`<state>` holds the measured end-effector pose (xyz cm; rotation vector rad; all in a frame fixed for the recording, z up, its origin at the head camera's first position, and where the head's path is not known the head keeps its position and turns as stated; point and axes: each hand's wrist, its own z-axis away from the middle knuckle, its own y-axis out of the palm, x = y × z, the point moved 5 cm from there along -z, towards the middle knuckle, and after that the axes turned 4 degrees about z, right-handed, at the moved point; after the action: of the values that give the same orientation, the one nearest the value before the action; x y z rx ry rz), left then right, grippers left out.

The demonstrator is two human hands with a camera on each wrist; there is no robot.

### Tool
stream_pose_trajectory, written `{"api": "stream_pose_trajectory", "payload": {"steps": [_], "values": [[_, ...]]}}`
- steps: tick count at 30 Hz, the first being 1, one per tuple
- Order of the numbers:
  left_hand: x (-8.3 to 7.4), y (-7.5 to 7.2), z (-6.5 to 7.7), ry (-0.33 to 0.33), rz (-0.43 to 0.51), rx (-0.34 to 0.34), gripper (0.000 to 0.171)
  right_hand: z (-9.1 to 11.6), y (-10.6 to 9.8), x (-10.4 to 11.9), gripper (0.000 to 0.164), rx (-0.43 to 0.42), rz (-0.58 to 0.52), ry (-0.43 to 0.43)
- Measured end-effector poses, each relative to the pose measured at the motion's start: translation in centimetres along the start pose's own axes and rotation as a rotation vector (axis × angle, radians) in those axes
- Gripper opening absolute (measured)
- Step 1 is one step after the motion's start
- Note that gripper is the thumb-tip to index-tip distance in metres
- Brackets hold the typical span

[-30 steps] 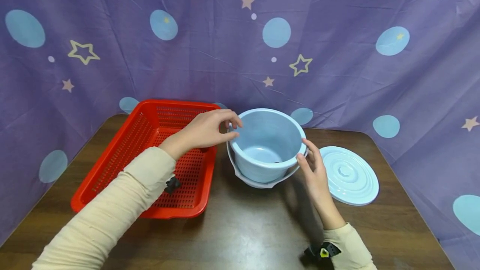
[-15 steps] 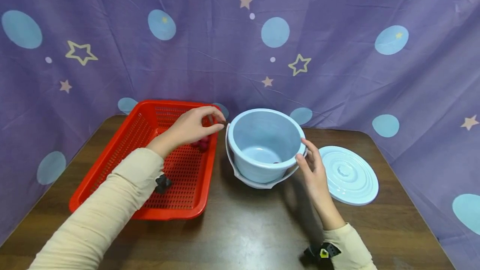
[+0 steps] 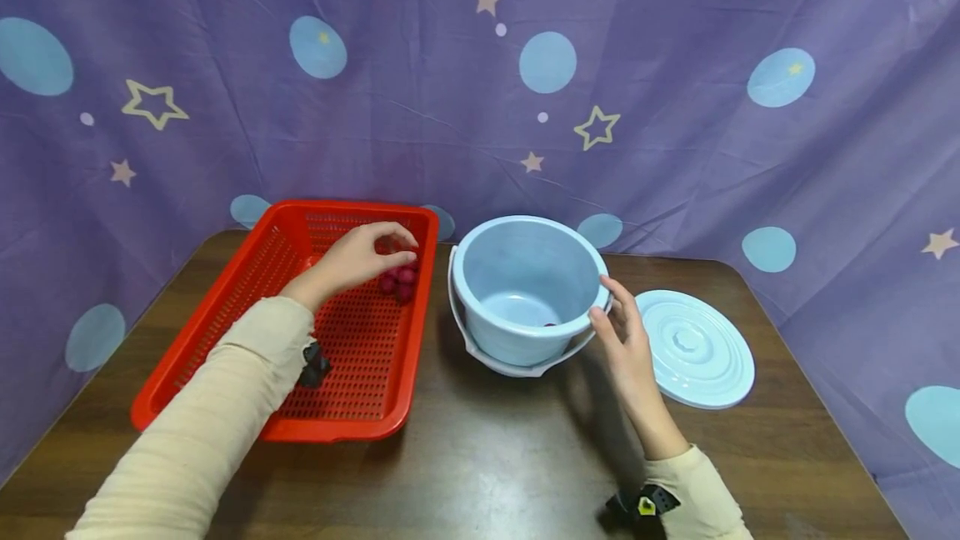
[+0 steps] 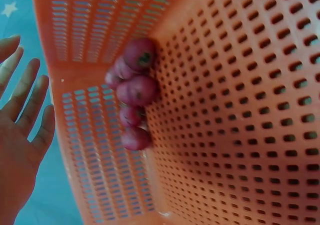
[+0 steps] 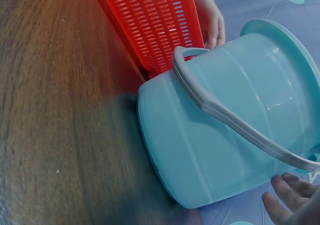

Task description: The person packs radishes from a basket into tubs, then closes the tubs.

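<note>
Over the far right corner of the red perforated basket (image 3: 417,340) hovers my left hand (image 3: 351,261), its fingers loosely bent with nothing between them. Several purplish-red round vegetables (image 4: 137,91), resembling small red onions, lie together in that corner; the left wrist view shows the left hand (image 4: 22,120) spread apart from them. The light-blue bucket (image 3: 517,346) stands upright right of the basket, its grey handle (image 5: 240,127) hanging down in front. My right hand (image 3: 632,357) touches the bucket's right rim with thumb and fingertips. A small dark-red bit (image 3: 550,325) shows inside the bucket, mostly hidden by its near rim.
A round light-blue lid (image 3: 695,348) lies flat on the brown wooden table (image 3: 480,457), right of the bucket. Behind the table hangs a purple curtain (image 3: 450,107) with stars and blue dots. Black wrist cameras (image 3: 643,505) are strapped to both sleeves.
My left hand has moved left from above the bucket's rim to above the basket, uncovering the red vegetables there. The right hand stays at the bucket's rim.
</note>
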<state>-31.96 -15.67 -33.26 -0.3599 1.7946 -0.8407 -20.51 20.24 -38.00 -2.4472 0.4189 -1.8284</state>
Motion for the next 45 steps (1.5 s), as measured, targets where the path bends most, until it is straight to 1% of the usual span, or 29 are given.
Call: {"api": "stream_pose_trajectory", "payload": {"steps": [3,6,12,14,19,26,29,33,37,40,45], "values": [[0.7,0.1,0.0,-0.027,0.001,0.015,0.02,0.0,0.0,0.1,0.047,-0.002,0.001,-0.003],[1.3,0.3,-0.1,-0.032,0.002,0.014,0.019,0.0,-0.1,0.0,0.047,-0.007,0.0,-0.001],[2.6,0.6,0.0,-0.05,0.043,0.016,0.018,0.1,0.0,0.1,0.047,-0.005,-0.011,0.005],[3.1,0.6,0.1,-0.057,0.037,0.02,0.02,0.1,0.0,0.1,0.047,0.0,-0.016,0.005],[4.2,0.7,0.5,-0.095,0.01,0.032,0.026,0.0,0.0,0.0,0.047,0.008,-0.017,0.004],[5.9,0.6,1.0,-0.179,0.039,0.03,0.026,-0.1,0.0,0.0,0.047,-0.003,-0.01,-0.015],[6.2,0.7,1.2,-0.202,0.054,0.035,0.027,-0.1,0.0,0.0,0.046,-0.007,-0.009,-0.017],[6.2,1.0,1.4,-0.21,0.094,0.059,0.029,-0.2,0.0,0.0,0.046,-0.012,-0.01,-0.024],[6.0,1.2,1.5,-0.204,0.125,0.086,0.03,-0.2,0.0,0.0,0.046,-0.015,-0.004,-0.022],[6.3,1.5,1.6,-0.198,0.151,0.099,0.031,-0.1,0.0,0.0,0.046,-0.009,-0.007,-0.013],[7.0,2.0,1.7,-0.199,0.136,0.112,0.028,-0.1,0.1,-0.1,0.046,0.0,-0.017,-0.016]]}}
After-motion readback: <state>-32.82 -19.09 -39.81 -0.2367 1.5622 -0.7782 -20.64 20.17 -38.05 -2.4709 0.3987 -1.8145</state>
